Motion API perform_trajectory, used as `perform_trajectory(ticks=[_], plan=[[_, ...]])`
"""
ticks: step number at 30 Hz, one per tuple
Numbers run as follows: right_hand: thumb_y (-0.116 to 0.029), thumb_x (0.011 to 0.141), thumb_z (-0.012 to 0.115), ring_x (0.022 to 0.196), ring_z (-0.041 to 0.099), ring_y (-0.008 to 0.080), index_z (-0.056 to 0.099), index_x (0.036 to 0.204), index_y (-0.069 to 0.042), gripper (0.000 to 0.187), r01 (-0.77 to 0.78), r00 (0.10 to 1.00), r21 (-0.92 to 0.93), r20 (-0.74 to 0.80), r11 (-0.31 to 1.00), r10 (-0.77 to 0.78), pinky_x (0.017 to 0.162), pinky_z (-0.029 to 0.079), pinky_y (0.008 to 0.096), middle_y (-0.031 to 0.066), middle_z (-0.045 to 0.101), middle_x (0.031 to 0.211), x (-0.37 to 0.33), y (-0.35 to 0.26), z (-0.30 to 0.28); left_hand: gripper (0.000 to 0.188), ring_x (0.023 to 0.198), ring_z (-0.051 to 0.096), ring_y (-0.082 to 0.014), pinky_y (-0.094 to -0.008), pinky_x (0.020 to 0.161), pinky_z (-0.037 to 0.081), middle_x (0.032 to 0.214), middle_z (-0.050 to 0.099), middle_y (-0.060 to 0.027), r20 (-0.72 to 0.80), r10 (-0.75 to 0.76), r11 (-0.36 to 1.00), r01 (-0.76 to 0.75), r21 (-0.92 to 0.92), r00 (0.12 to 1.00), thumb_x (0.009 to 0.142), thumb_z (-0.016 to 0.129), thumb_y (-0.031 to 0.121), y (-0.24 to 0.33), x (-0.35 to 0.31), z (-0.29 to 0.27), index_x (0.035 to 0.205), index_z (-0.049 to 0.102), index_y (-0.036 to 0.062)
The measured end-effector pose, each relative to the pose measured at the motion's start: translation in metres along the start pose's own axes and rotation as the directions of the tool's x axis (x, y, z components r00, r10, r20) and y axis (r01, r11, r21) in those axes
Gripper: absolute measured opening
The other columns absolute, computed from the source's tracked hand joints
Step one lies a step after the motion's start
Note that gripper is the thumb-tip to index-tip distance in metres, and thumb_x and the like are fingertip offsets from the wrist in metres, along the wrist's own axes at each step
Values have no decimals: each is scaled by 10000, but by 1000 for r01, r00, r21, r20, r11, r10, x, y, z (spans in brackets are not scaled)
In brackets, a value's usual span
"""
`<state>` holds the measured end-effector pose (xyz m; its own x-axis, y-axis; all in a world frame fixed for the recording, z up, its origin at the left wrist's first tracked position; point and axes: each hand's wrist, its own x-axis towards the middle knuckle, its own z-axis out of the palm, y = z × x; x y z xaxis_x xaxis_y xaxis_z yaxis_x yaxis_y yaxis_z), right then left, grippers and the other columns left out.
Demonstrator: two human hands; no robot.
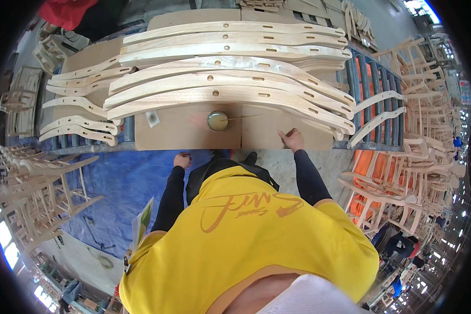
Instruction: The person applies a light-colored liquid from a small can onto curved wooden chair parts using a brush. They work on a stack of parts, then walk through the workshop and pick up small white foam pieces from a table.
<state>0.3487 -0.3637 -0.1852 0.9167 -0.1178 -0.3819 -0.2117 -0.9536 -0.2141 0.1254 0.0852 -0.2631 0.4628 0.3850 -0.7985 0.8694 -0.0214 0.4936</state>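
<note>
Pale wood pieces (pixel 188 97), long and curved, lie in rows across a bench (pixel 378 147) covered with cardboard (pixel 280 118), as a worker in a yellow shirt (pixel 277 235) stands at its front edge. The right hand (pixel 292 139) is at the near edge of the cardboard, right of a round bowl (pixel 217 121) and the thin stick (pixel 245 117) jutting from it; the thumb side points left and the other fingers are bent, though whether it touches the sheet or pinches something small cannot be told. The left hand (pixel 182 159) hangs just short of the bench, above a blue tarp (pixel 125 178), fingers curled inward, any hold too small to make out. Shorter curved pieces (pixel 78 101) lie at the bench's left end, and a white scrap (pixel 153 119) lies left of the bowl.
</note>
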Motion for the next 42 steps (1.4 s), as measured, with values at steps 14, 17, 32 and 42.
perform_trajectory(ticks=[14, 17, 32, 42], plan=[[-694, 625, 720, 818, 678, 317, 672, 805, -17, 703, -31, 989, 73, 144, 997, 20, 745, 528, 408, 180, 690, 830, 6, -2, -13, 244, 586, 664, -190, -309, 481, 511, 819, 691, -99, -18, 16, 992, -13, 126, 1000, 873, 521, 150, 1, 6, -23, 1045, 651, 37], [-690, 627, 721, 799, 679, 315, 665, 792, -25, 687, -60, 991, 83, 125, 995, 49, 734, 532, 407, 176, 688, 811, 6, -3, -12, 236, 589, 664, -183, -310, 483, 519, 810, 691, -96, -86, 64, 997, -61, 39, 994, 877, 529, 140, 19, -11, -12, 1052, 643, 30], [-492, 703, 756, 787, 652, 321, 625, 775, -52, 464, 74, 997, 199, -31, 977, -69, 702, 506, 439, 141, 663, 763, 7, 14, 3, 155, 820, 671, -270, -350, 738, 519, 873, 681, -154, -644, 464, 885, -344, 313, 608, 804, 588, 105, 50, -82, 31, 891, 705, 54], [-276, 651, 813, 727, 656, 238, 647, 813, -65, 314, 108, 991, 460, 20, 881, -133, 688, 513, 350, 85, 675, 759, 14, 31, 12, 529, 1193, 508, -336, -396, 969, 450, 1387, 443, -168, -450, 611, 766, -343, 544, 652, 784, 602, 134, 49, -92, 17, 1304, 514, 103]])
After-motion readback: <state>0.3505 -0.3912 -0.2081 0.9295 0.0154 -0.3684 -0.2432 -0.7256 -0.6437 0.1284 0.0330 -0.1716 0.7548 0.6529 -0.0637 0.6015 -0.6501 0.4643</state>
